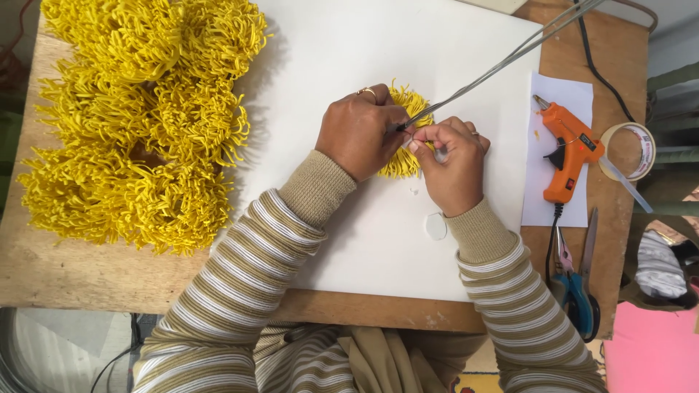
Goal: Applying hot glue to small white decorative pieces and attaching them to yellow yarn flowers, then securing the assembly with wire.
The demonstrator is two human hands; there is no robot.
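No packages, labels, signs or screens in view.

Yellow fringed flower [408,135] at frame centre mostly hidden under left hand [358,131] and right hand [451,166]. Wire stems [502,62] cut off at top edge. Pile of yellow flowers [138,124] clipped at upper left. Blue-handled scissors [579,284] partly blurred at lower right. Fingertip grip on wire too small to tell.

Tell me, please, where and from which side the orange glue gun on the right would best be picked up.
Probably by the handle of the orange glue gun, approached from above. It lies flat on a white paper sheet, nozzle pointing away toward the top left, cord trailing from the butt end nearest the person. The handle is the broad, exposed part, clear of the tape roll.
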